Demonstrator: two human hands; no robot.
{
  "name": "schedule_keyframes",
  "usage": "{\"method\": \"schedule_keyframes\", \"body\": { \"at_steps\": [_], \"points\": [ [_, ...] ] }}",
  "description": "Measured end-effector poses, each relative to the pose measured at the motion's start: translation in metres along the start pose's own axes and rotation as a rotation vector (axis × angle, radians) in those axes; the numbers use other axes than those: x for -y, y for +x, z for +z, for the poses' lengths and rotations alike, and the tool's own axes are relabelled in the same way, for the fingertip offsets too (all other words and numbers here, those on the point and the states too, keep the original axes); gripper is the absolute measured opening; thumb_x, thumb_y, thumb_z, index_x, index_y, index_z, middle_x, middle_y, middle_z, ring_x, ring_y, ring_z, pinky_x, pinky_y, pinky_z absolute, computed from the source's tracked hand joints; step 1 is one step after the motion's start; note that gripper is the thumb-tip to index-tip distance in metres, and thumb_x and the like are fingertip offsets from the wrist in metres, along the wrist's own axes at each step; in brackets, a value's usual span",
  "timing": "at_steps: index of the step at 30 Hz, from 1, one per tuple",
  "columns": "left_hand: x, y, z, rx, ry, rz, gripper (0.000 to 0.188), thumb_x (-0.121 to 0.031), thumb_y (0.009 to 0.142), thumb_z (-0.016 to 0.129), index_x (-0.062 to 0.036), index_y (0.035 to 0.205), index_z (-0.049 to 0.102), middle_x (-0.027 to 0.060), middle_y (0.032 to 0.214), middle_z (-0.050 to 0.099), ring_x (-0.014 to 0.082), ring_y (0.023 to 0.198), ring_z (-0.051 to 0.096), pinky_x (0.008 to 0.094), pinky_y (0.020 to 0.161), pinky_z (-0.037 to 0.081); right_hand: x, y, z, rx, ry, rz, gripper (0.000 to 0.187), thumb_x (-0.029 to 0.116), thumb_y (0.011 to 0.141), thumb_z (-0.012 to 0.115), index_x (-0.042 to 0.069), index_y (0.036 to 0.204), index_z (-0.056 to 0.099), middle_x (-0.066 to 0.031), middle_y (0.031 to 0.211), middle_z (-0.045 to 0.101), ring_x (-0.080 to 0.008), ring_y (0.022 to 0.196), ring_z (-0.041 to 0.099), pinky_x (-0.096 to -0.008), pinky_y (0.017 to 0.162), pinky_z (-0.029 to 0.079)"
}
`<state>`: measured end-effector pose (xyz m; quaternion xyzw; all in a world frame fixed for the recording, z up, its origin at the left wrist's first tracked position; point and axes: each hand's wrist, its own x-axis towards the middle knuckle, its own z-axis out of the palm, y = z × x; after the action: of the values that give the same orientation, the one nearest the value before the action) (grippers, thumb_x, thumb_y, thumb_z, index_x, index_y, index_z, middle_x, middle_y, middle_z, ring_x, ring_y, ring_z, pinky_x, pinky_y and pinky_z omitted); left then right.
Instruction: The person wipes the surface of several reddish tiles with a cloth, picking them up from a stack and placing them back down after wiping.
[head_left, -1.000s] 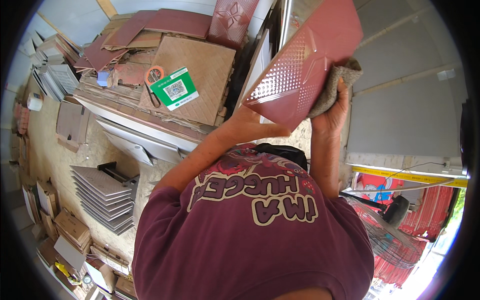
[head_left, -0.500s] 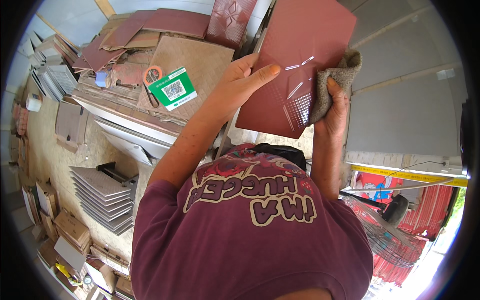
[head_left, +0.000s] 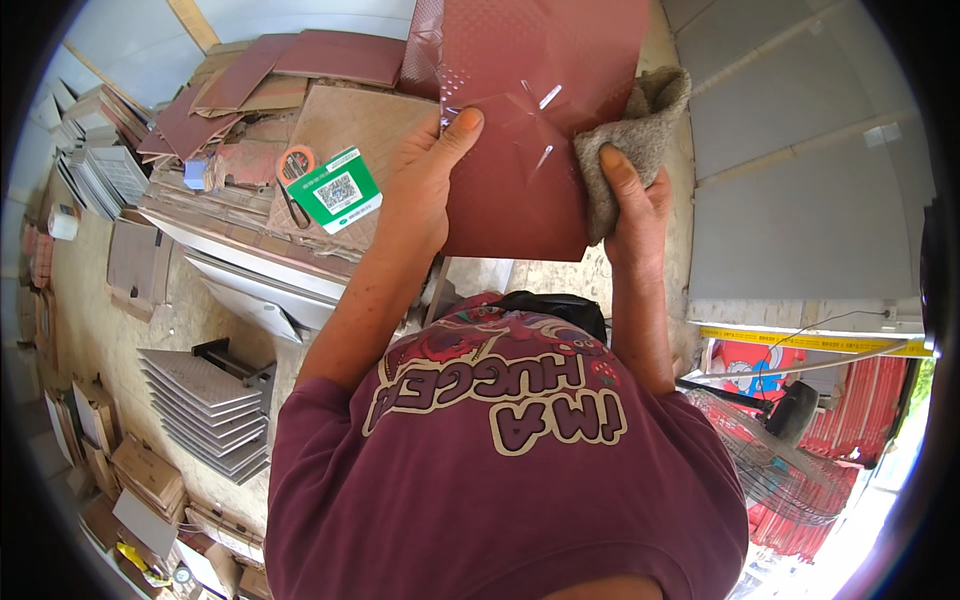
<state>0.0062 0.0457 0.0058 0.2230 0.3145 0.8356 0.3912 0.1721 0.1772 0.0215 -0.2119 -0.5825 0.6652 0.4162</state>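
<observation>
A glossy reddish-brown tile (head_left: 515, 190) with a raised pattern is held up in front of me, its far end cut off by the top of the picture. My left hand (head_left: 425, 175) grips its left edge, thumb lying on the patterned face and the other fingers hidden behind. Bunched in my right hand (head_left: 637, 215) is a grey-brown rag (head_left: 655, 115), pressed along the tile's right edge. Behind the tile's upper left, part of another patterned red tile (head_left: 422, 50) shows.
To the left, a bench bears red tiles (head_left: 345, 57), cardboard, an orange tape roll (head_left: 297, 163) and a green card (head_left: 335, 190). Grey tiles (head_left: 205, 410) stand spaced in a rack on the floor. Large grey panels (head_left: 800, 220) and a wire-cage fan (head_left: 770, 460) are on the right.
The tile has turned from a slant to nearly straight and shifted left. Both hands have moved left with it, the rag still at its right edge.
</observation>
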Motion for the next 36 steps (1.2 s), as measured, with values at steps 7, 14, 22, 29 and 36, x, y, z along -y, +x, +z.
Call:
{"method": "schedule_keyframes", "body": {
  "at_steps": [7,14,22,29,36],
  "points": [
    [-0.013,0.006,-0.010,-0.131,-0.004,0.125,0.031,-0.023,0.103,0.064,0.0012,0.123,0.067,0.0092,0.115,0.072,0.0184,0.101,0.070,0.0329,0.090,0.055,-0.013,-0.024,-0.001,0.138,-0.180,0.069,0.053,0.018,0.091,0.079,-0.001,0.134,0.056,-0.0069,0.113,0.068,-0.0150,0.103,0.063,-0.0309,0.091,0.053],
    [-0.022,0.005,-0.016,-0.197,-0.004,0.276,0.029,-0.024,0.100,0.069,-0.0013,0.118,0.070,0.0069,0.114,0.073,0.0145,0.099,0.068,0.0294,0.089,0.053,-0.018,-0.032,-0.017,0.296,-0.471,0.110,0.065,0.014,0.084,0.080,-0.001,0.141,0.052,-0.0105,0.119,0.067,-0.0165,0.108,0.063,-0.0329,0.095,0.052],
    [-0.009,-0.002,-0.009,-0.206,-0.019,0.234,0.028,-0.023,0.101,0.069,-0.0016,0.119,0.070,0.0056,0.112,0.073,0.0124,0.098,0.068,0.0283,0.087,0.053,0.025,0.003,-0.010,-0.145,-0.623,-0.302,0.066,0.019,0.092,0.078,-0.001,0.147,0.046,-0.0142,0.128,0.065,-0.0207,0.116,0.061,-0.0352,0.102,0.049],
    [0.016,-0.010,0.004,-0.131,-0.086,0.068,0.030,-0.024,0.103,0.064,-0.0019,0.122,0.069,0.0053,0.114,0.072,0.0118,0.100,0.066,0.0269,0.087,0.052,0.049,0.018,0.042,0.051,-1.250,-0.765,0.077,0.006,0.076,0.081,0.009,0.148,0.052,-0.0138,0.148,0.052,-0.0364,0.131,0.051,-0.0455,0.112,0.043],
    [0.017,-0.010,-0.002,-0.382,-0.009,0.074,0.046,-0.038,0.109,0.044,-0.0051,0.139,0.055,0.0105,0.126,0.068,0.0216,0.113,0.067,0.0370,0.100,0.052,0.024,-0.012,0.065,0.412,-1.315,-0.711,0.091,0.009,0.060,0.082,0.011,0.147,0.054,-0.0067,0.151,0.052,-0.0325,0.129,0.051,-0.0443,0.110,0.042]
  ]
}}
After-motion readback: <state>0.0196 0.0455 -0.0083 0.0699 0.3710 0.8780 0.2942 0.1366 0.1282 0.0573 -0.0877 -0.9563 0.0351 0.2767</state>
